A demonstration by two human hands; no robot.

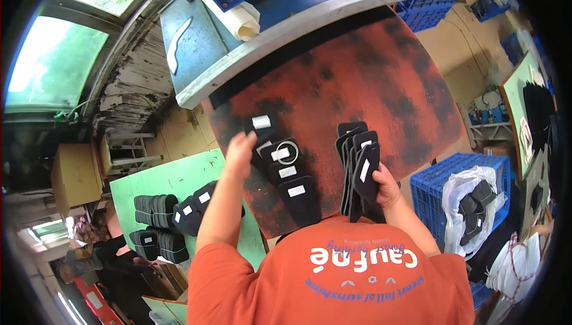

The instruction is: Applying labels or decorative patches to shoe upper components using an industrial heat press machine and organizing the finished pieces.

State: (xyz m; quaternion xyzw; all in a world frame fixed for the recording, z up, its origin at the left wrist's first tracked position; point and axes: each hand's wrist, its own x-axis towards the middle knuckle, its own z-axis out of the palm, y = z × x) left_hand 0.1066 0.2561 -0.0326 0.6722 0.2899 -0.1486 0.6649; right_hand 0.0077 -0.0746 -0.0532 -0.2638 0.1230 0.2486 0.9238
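Rusty red worktop (381,86): my left hand (239,149), fingers open, touches black flat pieces (286,173) running near-to-far; right hand (386,187) grips a black stack (358,167).

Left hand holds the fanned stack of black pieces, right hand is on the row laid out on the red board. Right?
Hands swapped. In the head view the right hand holds the fanned stack of black pieces; the left hand is on the row laid out on the red board.
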